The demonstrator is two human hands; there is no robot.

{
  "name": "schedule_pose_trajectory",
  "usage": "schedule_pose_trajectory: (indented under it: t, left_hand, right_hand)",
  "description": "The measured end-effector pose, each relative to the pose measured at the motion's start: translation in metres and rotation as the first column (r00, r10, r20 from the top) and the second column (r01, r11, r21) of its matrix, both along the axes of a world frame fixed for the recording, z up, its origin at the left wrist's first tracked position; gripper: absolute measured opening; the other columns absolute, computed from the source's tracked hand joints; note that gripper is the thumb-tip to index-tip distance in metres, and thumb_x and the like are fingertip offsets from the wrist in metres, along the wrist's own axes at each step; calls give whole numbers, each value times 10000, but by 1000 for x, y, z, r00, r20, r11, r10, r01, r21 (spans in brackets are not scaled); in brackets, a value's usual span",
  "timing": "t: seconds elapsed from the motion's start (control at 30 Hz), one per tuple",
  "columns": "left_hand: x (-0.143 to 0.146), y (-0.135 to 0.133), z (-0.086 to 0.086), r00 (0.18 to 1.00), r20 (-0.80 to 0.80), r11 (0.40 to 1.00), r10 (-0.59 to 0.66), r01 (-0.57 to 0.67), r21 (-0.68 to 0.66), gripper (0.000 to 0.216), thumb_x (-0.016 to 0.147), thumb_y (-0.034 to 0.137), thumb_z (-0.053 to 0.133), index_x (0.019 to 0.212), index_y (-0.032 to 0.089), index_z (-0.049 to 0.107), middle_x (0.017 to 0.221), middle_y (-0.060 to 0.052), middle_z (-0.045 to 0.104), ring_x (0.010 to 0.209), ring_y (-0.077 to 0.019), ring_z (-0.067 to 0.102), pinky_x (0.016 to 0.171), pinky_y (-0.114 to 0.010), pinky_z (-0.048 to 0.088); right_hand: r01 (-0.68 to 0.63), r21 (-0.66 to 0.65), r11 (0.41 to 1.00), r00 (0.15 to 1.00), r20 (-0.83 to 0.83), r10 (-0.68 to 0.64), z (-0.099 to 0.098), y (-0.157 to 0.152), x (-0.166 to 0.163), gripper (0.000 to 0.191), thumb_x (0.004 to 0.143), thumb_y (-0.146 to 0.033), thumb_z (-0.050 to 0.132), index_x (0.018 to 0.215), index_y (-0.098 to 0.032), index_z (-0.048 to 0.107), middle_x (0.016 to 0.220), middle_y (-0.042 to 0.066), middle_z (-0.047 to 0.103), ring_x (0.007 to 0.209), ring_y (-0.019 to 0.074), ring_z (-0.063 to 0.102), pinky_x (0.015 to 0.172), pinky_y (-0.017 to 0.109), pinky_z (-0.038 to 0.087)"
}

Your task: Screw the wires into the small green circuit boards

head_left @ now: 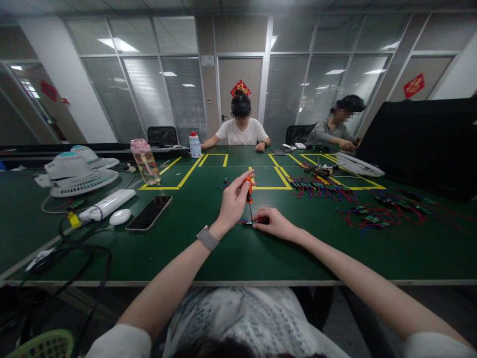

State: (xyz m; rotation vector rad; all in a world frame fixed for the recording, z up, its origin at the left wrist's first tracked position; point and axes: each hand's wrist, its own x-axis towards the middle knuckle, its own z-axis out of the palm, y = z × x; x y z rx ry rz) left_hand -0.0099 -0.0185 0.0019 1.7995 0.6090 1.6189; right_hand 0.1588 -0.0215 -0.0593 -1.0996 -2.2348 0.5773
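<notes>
My left hand [234, 198] is closed round the orange and black handle of a screwdriver [249, 194], which stands nearly upright. Its thin shaft runs down to a small green circuit board [247, 223] with red and blue wires, lying on the green table. From the right, my right hand [274, 222] pinches the board's end and rests on the tabletop. Whether the screwdriver's tip sits in a screw is too small to tell. A little beyond my left hand lies another small wired board [225, 182].
Several wired circuit boards [320, 188] lie at the right, with more boards [372, 218] nearer me. A phone [150, 213], a white power strip [108, 204], a pink-lidded bottle [145, 161] and white fans [80, 174] stand left. Two people [241, 130] sit across the table.
</notes>
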Motion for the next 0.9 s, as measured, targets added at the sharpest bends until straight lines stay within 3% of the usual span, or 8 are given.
schedule_pose_trajectory:
  t: [0.1,0.23,0.7,0.9]
  left_hand:
    - [1,0,0,1000,13,1000,-23,23,-20,326,913,313,524,1205,195,610,1099,-86,659,831,-138,664,712,-249,579]
    - [0,0,0,1000,-4,1000,5,-5,28,300,903,301,542,1172,206,634,1005,-59,655,777,-111,647,670,-211,574]
    - [-2,0,-1,999,-48,997,-11,14,78,311,914,319,523,1193,219,620,1041,-61,630,811,-119,641,685,-223,579]
    - [-4,-4,1,988,-144,991,-63,79,108,350,947,267,450,1277,224,555,1201,-97,603,971,-157,645,820,-268,565]
  right_hand:
    - [-10,5,1000,1000,-4,10,-1,1,0,134,769,-222,651,862,-143,707,814,45,625,692,130,562,652,251,443]
    - [-9,8,1000,1000,-5,9,-1,1,0,128,769,-227,651,854,-147,703,813,43,626,692,133,562,651,255,443]
    - [-3,5,1000,1000,7,3,2,-1,0,121,769,-218,652,852,-146,704,806,40,625,686,129,561,651,254,448]
    - [0,6,1000,1000,9,0,2,-1,0,121,770,-222,648,850,-152,704,809,41,629,694,134,568,666,264,454]
